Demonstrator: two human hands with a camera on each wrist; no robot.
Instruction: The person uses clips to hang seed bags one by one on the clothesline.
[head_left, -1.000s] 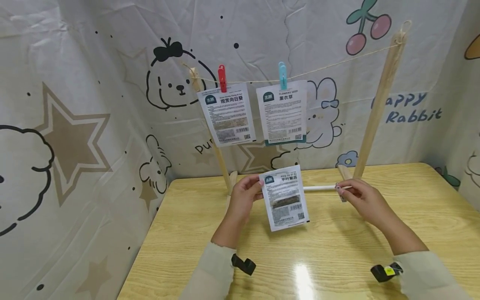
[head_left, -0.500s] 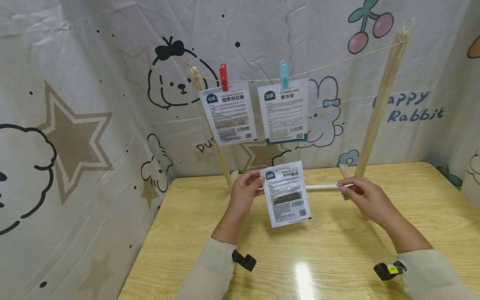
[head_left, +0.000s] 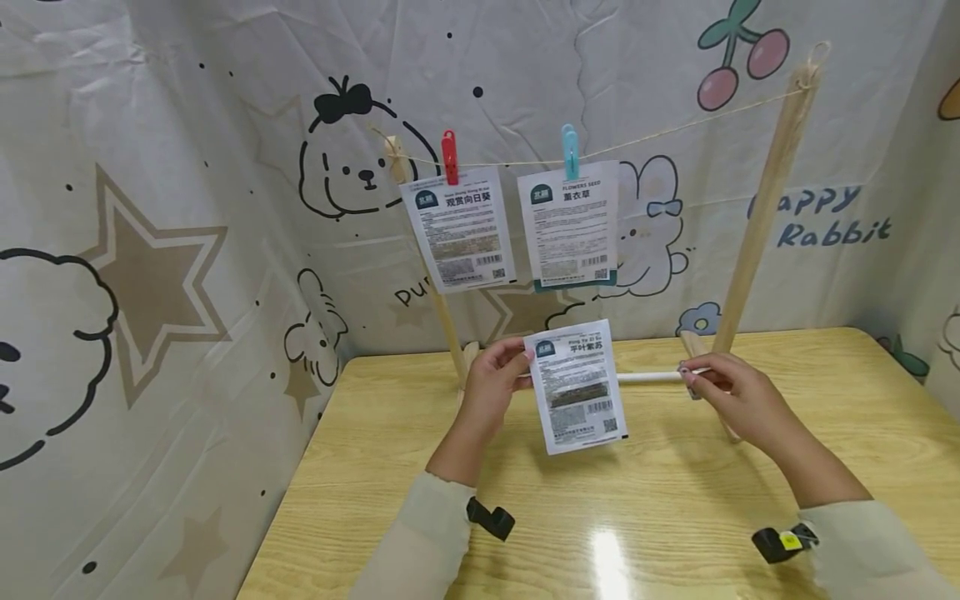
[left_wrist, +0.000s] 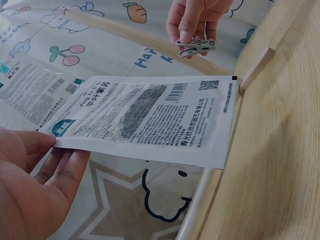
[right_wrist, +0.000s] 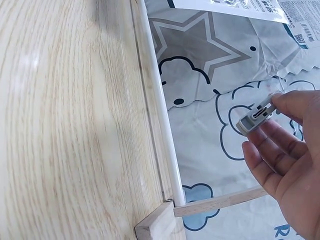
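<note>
My left hand pinches the upper left edge of a white seed packet, held tilted above the table with its printed side facing me. The left wrist view shows thumb and fingers on the corner of that packet. My right hand pinches a grey clothespin between thumb and fingers, to the right of the packet. Above, a red clothespin holds one seed packet on a string, and a light blue clothespin holds another packet beside it.
The string runs between two wooden posts, a left post and a taller-looking right post. A white rod spans low between them, behind the held packet. A printed cloth hangs behind the wooden table.
The held packet has risen slightly and shifted a little right with my left hand. My right hand keeps its pinch on the grey clothespin and has barely moved.
</note>
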